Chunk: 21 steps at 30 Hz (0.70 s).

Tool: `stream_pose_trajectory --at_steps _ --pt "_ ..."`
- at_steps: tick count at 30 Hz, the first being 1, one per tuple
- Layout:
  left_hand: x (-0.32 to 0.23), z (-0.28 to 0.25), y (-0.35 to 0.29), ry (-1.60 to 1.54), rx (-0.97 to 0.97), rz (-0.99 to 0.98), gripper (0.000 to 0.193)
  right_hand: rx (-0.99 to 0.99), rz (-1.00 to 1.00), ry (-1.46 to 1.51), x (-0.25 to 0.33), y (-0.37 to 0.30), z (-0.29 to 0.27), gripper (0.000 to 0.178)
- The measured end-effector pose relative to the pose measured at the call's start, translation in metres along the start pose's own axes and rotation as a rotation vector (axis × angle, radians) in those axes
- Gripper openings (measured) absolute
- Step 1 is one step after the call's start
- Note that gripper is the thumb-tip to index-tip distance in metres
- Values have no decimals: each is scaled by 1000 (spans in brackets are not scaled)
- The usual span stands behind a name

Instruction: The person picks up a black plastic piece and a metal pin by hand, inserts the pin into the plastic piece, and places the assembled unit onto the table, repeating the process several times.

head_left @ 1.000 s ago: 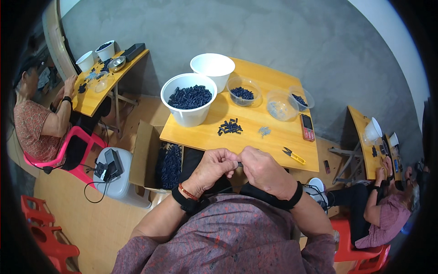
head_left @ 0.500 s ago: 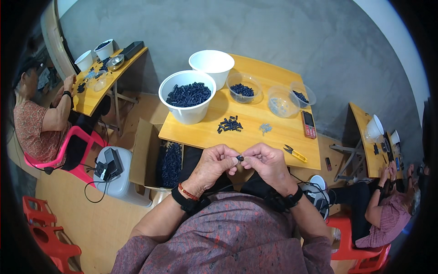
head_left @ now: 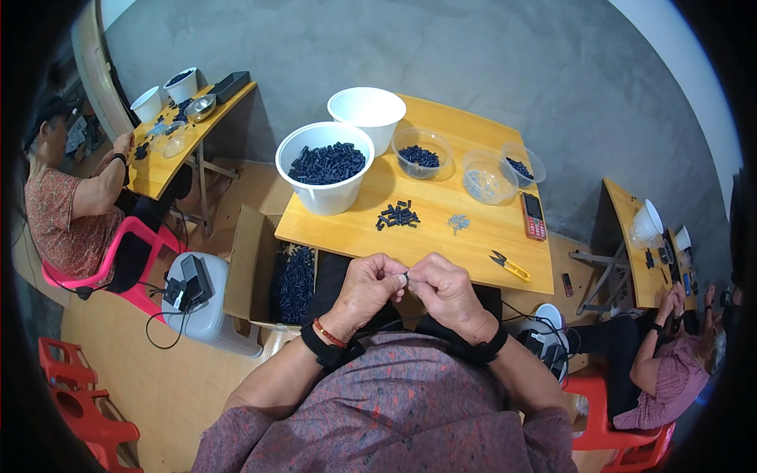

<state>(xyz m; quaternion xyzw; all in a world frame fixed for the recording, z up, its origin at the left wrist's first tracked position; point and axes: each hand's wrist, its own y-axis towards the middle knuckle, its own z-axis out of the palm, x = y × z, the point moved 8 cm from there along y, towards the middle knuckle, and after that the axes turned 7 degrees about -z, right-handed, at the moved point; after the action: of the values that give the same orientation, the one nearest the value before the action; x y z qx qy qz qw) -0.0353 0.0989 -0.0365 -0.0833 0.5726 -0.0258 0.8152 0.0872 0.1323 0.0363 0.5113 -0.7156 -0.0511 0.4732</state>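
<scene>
Over the front edge of the table, my left hand [head_left: 367, 287] and my right hand [head_left: 446, 290] meet, fingertips together. Both are closed in a pinch around a small black part [head_left: 406, 277], which the fingers mostly cover. Just beyond them on the wooden table [head_left: 339, 236] lies a loose pile of short black tube-like pieces [head_left: 398, 215]. To its right is a small heap of thin silvery pieces [head_left: 458, 224]. Yellow-handled thread snips [head_left: 512, 266] lie right of my right hand, untouched.
A white tub [head_left: 325, 197] heaped with black pieces stands before another white tub [head_left: 367, 102]. Clear plastic bowls [head_left: 482, 189] and a red phone [head_left: 534, 217] are at the right. A cardboard box [head_left: 246, 268] of black pieces sits below left. Other people work at side tables.
My right hand has moved slightly left and rolled inward against my left fingertips. The small black part, plainer before, is now mostly covered.
</scene>
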Motion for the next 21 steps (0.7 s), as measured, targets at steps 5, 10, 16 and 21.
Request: stream_pose_trajectory --at_steps 5,10,16,21 --pt "9 -9 7 84 -100 -16 4 101 370 361 -52 -2 10 12" --pt "5 -34 4 -105 -275 -35 9 -137 300 -100 -91 31 -15 14" --pt "4 -41 4 -220 -290 -52 8 -17 212 -297 -95 44 0 8" --pt "6 -40 5 -220 -277 -56 8 -6 129 -378 -84 40 -3 6"
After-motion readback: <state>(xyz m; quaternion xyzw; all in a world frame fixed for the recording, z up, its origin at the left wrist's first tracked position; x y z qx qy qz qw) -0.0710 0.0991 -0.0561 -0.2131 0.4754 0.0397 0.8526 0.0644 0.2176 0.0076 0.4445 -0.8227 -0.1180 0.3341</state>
